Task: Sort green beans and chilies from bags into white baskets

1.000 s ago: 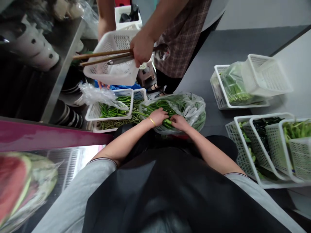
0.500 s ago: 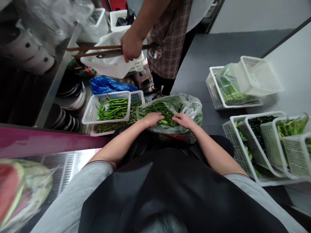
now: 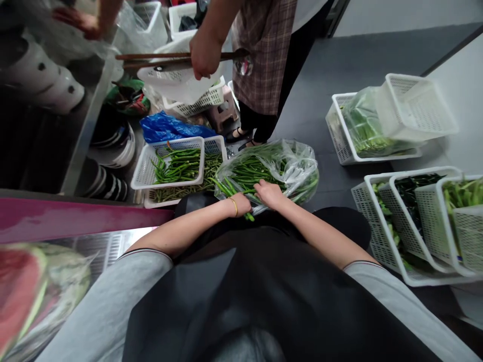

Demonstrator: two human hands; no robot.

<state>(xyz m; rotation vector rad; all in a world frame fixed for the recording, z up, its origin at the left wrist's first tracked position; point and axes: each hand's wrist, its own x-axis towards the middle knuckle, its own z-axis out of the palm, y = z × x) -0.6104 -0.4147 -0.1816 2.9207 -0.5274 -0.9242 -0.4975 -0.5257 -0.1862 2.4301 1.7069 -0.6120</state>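
Observation:
A clear plastic bag (image 3: 298, 163) full of long green stalks (image 3: 249, 171) lies open in front of my lap. My left hand (image 3: 240, 204), with a gold bangle at the wrist, is closed around a few green stalks at the bag's near left edge; their tips poke out below it. Close on its right, my right hand (image 3: 268, 194) is closed at the near edge of the stalks, its fingertips pinching some of them. Left of the bag, a white basket (image 3: 138, 171) of green pods rests on another basket holding thinner, duller pods.
A person in a checked apron (image 3: 264, 60) stands ahead, a hand gripping long brown sticks (image 3: 162, 59). Blue plastic (image 3: 169, 128) lies behind the left baskets. White baskets of greens (image 3: 407, 271) stand right. Cut watermelon (image 3: 18, 291) is at lower left.
Both my hands have moved nearer to my body and left, to the bag's near edge, with stalks now in my left hand. Another hand has appeared at the upper left. The view has shifted slightly.

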